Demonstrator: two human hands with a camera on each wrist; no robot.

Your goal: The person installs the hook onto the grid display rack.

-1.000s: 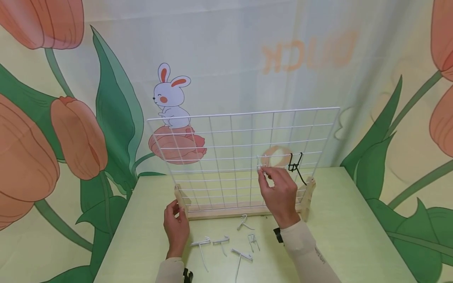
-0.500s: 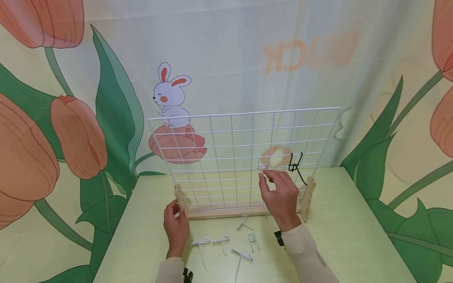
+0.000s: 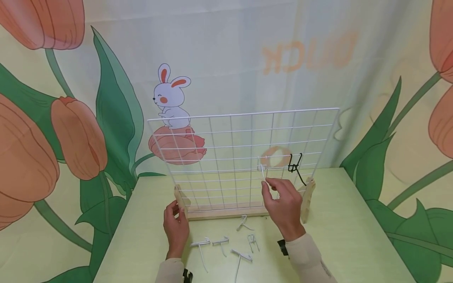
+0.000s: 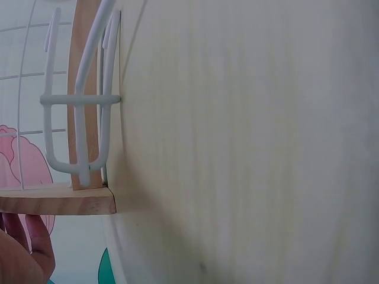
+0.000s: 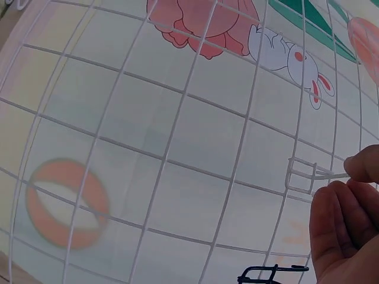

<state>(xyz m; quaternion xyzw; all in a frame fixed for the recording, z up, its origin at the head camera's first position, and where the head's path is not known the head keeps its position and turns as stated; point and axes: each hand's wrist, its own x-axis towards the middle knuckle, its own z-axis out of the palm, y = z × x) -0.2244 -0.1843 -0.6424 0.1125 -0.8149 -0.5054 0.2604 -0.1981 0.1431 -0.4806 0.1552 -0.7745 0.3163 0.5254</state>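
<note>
A white wire grid panel (image 3: 244, 113) stands upright in a wooden base (image 3: 226, 212) on a light green table (image 3: 354, 220). A white hook (image 3: 262, 168) hangs on the grid's lower right part, and its prong points toward me. My right hand (image 3: 267, 182) pinches the prong's end between thumb and forefinger; in the right wrist view the white hook (image 5: 302, 174) and those fingertips (image 5: 358, 168) show close up. A black hook (image 3: 295, 165) hangs just right of it. My left hand (image 3: 178, 210) grips the base's left wooden upright (image 4: 83, 118).
Several loose white hooks (image 3: 221, 240) lie on the table in front of the base, between my forearms; one of these hooks (image 4: 77, 106) fills the left wrist view. A curtain printed with tulips and a rabbit (image 3: 170, 96) hangs behind the table.
My right hand has slid down and back from the grid wire along the white hook's prong to its end. The hook stays on the grid. The left hand has not moved.
</note>
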